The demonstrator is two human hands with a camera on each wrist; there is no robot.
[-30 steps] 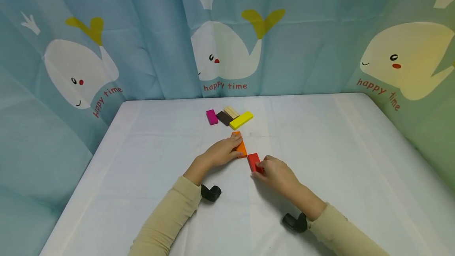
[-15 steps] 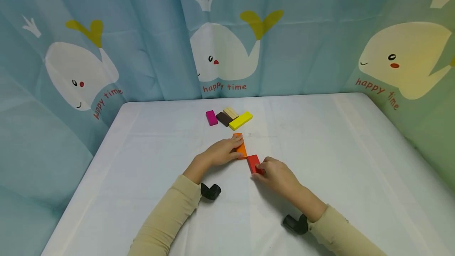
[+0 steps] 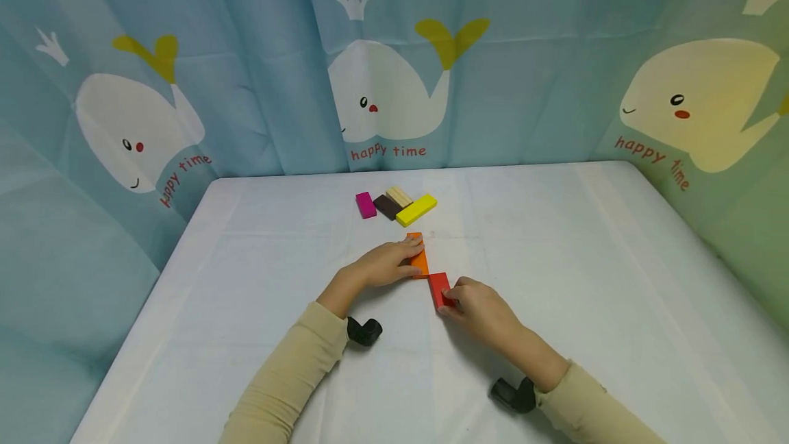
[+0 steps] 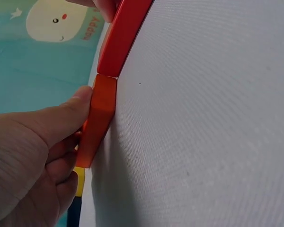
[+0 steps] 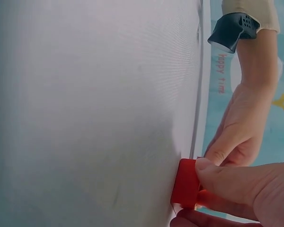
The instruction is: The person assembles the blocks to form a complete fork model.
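My left hand lies over an orange block, fingers on one side and thumb at its near end. In the left wrist view the thumb presses the side of that orange block, and the other fingers curl behind it. My right hand pinches a red block between thumb and fingers. End to end, the two blocks meet at a corner in the head view, both flat on the white cloth. From the right wrist, the end face of the red block shows beneath the thumb; the orange one is hidden.
Beyond my hands, a small group of blocks lies on the table: magenta, dark brown, natural wood and yellow. A blue whale-print curtain borders the back and sides. Black wrist-worn devices protrude from both sleeves.
Both hands have slid slightly toward me, with the orange and red blocks moving along. Their grips look the same, and the group at the back stays put.
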